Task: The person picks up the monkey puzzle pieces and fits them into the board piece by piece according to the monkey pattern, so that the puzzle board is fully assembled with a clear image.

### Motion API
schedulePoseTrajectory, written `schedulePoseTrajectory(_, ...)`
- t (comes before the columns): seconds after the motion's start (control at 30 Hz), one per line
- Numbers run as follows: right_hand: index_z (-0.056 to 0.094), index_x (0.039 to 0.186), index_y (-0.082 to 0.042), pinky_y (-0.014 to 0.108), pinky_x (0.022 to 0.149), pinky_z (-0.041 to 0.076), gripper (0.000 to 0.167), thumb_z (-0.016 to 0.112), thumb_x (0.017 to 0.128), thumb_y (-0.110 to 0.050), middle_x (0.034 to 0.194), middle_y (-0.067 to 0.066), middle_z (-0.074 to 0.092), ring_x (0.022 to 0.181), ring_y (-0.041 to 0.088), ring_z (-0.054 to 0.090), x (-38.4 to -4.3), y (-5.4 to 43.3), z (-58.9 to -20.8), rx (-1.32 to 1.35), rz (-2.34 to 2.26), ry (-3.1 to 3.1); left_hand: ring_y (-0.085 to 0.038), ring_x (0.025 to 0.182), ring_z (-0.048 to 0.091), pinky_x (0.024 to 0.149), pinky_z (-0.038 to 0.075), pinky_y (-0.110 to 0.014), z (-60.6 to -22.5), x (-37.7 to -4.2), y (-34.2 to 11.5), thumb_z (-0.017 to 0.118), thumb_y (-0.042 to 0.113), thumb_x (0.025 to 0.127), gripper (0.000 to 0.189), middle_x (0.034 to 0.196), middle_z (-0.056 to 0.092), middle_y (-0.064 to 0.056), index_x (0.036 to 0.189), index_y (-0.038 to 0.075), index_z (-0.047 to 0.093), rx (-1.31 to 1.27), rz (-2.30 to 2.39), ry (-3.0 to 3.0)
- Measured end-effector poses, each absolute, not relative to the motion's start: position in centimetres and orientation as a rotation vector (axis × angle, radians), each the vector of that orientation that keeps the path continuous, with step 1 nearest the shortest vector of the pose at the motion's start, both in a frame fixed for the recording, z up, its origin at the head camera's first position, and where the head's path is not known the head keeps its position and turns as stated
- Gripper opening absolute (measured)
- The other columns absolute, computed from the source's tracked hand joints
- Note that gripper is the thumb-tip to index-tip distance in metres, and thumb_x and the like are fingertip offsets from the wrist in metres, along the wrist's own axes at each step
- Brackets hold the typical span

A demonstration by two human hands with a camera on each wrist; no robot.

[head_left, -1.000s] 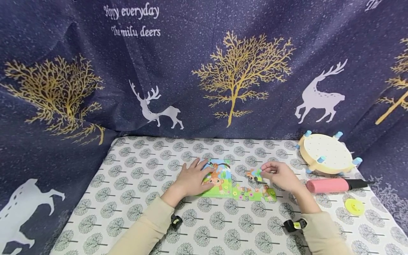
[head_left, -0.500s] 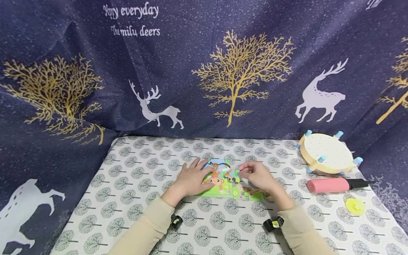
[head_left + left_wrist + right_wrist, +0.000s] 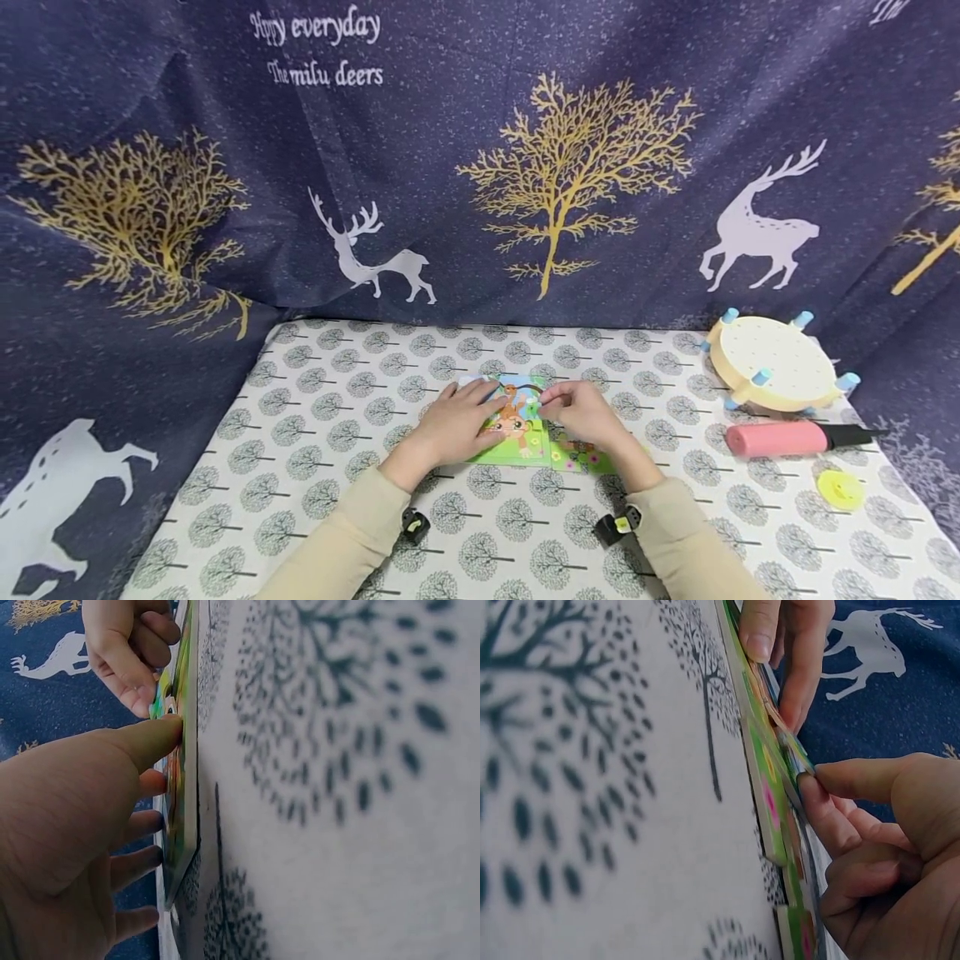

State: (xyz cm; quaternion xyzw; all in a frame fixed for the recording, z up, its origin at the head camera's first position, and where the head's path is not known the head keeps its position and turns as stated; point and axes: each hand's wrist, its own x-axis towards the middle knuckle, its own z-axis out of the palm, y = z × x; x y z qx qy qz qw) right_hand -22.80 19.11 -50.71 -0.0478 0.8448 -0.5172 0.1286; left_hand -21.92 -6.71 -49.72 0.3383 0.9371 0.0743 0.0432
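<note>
A flat jigsaw puzzle board (image 3: 510, 452) with a monkey picture lies on the cloth, partly covered by my hands. My left hand (image 3: 452, 425) rests on its left side, fingers spread and fairly straight, the thumb pressing the picture. Between thumb and index finger, my right hand (image 3: 587, 414) pinches a small puzzle piece (image 3: 804, 756). That piece is tilted over the board's right part, its lower end right at the picture surface. Green flowered puzzle pieces (image 3: 573, 461) lie beside the board's right edge, partly hidden under the right hand and wrist.
To the right on the tree-patterned tablecloth (image 3: 330, 467) lie a pink pump-like tool (image 3: 780, 438) with a black end and a yellow disc (image 3: 840, 490). A round cream pegged board (image 3: 772, 360) with blue pegs stands behind them. A dark blue curtain (image 3: 450, 167) hangs behind the table.
My right hand has carried the puzzle piece leftward from above the loose pieces to over the board's right part. The left hand has stayed on the board almost unmoved.
</note>
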Motion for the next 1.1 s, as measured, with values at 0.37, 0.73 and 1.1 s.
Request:
schedulePoseTrajectory(0.37,0.074,0.105,-0.007,0.036,0.076,0.057,0.018,0.079,0.088,-0.012,0.092,0.004,0.073,0.083,0.022,0.067,-22.6,18.5,-50.2,-0.066,-1.439,2.499,-0.033,0.152,0.032,0.122,0.025,-0.061,-49.9,-21.8,-6.6,0.05,0.057,0.105,0.062,0.167,0.033,-0.003,0.158,0.027,0.046,1.128,0.181,2.856)
schedulePoseTrajectory(0.73,0.077,0.102,-0.01,0.035,0.072,0.057,0.015,0.081,0.088,-0.015,0.09,0.001,0.073,0.08,0.02,0.067,-22.5,18.4,-49.6,-0.082,-1.363,2.577,-0.038,0.153,0.028,0.122,0.022,-0.063,-49.6,-21.5,-7.1,0.055,0.058,0.103,0.064,0.169,0.029,-0.001,0.159,0.031,0.045,1.162,0.246,2.812)
schedulePoseTrajectory(1.1,0.078,0.101,-0.011,0.033,0.066,0.053,0.014,0.082,0.088,-0.015,0.086,-0.002,0.072,0.073,0.018,0.064,-22.5,18.6,-49.7,-0.121,-1.311,2.628,-0.038,0.154,0.024,0.123,0.018,-0.064,-49.5,-21.5,-7.0,0.056,0.058,0.102,0.064,0.171,0.025,0.002,0.16,0.034,0.043,1.128,0.267,2.767)
